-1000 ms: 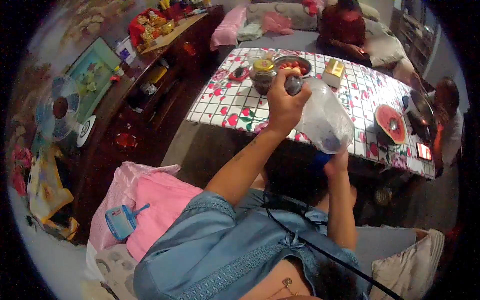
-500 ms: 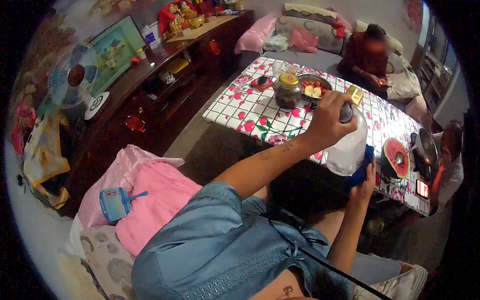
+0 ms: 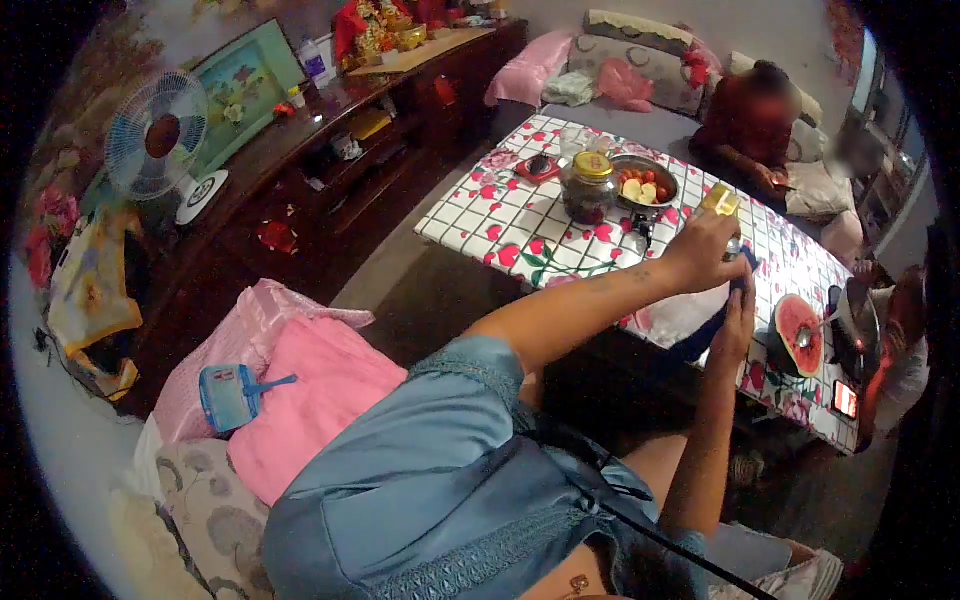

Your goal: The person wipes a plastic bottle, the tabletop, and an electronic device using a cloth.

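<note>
My left hand [image 3: 706, 252] reaches over the near edge of the table, its fingers wrapped round the dark-capped top of a cloudy, see-through bottle [image 3: 682, 318]. Much of the bottle is hidden behind my arm and hand. My right hand [image 3: 738, 318] presses a dark blue cloth [image 3: 700, 343] against the bottle's right side. On the table beyond my left hand stand a gold-lidded jar [image 3: 590, 188] with dark contents and a metal bowl [image 3: 672, 180] of red fruit and pale cut pieces. A small black object [image 3: 642, 232] lies near the jar.
The table [image 3: 480, 225] has a checked floral cover. At its right are a cut watermelon [image 3: 798, 335], a lit phone [image 3: 845, 400] and a dark pan. A person [image 3: 750, 130] sits on the far sofa; another person's arm [image 3: 880, 350] shows at right. A fan [image 3: 157, 137] stands left.
My left hand has moved right and down with the bottle, which now tilts and is more hidden. The right hand and cloth stay against it. The view has shifted slightly.
</note>
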`<state>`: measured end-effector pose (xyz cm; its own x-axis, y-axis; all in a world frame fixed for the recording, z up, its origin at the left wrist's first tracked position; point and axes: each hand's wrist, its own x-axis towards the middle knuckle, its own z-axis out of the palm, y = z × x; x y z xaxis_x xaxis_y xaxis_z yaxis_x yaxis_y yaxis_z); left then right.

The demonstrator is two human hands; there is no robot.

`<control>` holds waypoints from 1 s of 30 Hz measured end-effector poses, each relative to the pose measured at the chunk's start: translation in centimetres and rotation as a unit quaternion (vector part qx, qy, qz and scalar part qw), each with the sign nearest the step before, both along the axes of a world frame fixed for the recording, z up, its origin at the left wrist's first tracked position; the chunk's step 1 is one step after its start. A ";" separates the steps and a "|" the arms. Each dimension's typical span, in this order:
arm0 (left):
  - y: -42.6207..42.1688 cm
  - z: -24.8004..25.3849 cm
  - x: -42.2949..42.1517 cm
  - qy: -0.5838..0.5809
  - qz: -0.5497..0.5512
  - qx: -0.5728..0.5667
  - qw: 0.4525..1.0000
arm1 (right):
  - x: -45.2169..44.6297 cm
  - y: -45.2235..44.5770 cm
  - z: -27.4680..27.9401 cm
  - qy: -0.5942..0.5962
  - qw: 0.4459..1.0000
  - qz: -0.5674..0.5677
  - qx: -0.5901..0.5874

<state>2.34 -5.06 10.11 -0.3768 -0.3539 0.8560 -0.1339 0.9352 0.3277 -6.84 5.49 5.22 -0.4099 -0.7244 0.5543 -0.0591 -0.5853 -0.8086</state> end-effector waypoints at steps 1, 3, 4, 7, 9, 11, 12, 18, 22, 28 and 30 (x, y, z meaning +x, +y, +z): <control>0.2 0.2 0.0 0.006 0.005 0.011 1.000 | -1.1 -0.9 0.6 0.057 0.996 -0.041 0.048; 0.2 0.4 0.1 0.002 0.001 0.018 1.000 | -3.5 -3.1 1.2 0.052 0.993 -0.004 0.103; 0.1 0.4 0.2 -0.003 -0.005 0.024 1.000 | -4.4 -4.1 1.6 0.049 0.992 0.033 0.111; 0.0 0.4 0.3 0.001 -0.005 0.029 1.000 | -8.5 -7.1 -3.1 -0.095 0.968 0.150 0.176; 0.0 0.0 0.0 0.023 0.011 0.016 1.000 | -8.8 -7.7 -6.7 -0.193 0.935 0.141 0.264; 0.1 0.1 0.1 0.030 0.010 0.024 0.999 | -6.9 -4.7 -9.6 -0.163 0.963 0.180 0.115; 0.1 0.1 0.3 0.033 0.005 0.032 0.999 | -5.6 -3.4 -9.6 -0.164 0.962 0.186 0.117; -0.5 -0.7 -0.1 0.038 0.030 0.011 0.999 | -1.7 -1.0 -4.7 -0.238 0.964 0.111 0.037; -1.0 -1.4 -1.0 0.039 0.044 0.036 0.998 | -5.2 -4.6 -3.3 -0.148 0.978 0.095 0.114; -1.4 -1.9 -1.6 0.068 0.043 0.010 0.997 | -8.6 -5.9 -10.9 -0.143 0.960 0.098 0.219; -1.1 -1.7 -1.4 0.069 0.053 0.009 0.996 | -7.8 -5.1 -12.4 -0.109 0.965 0.087 0.221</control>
<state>0.95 -6.19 8.43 -0.2161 -0.4014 0.8901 -0.1852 0.9119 0.3662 -14.59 0.38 -7.22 -0.3324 -0.9388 0.0902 0.2095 -0.1667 -0.9635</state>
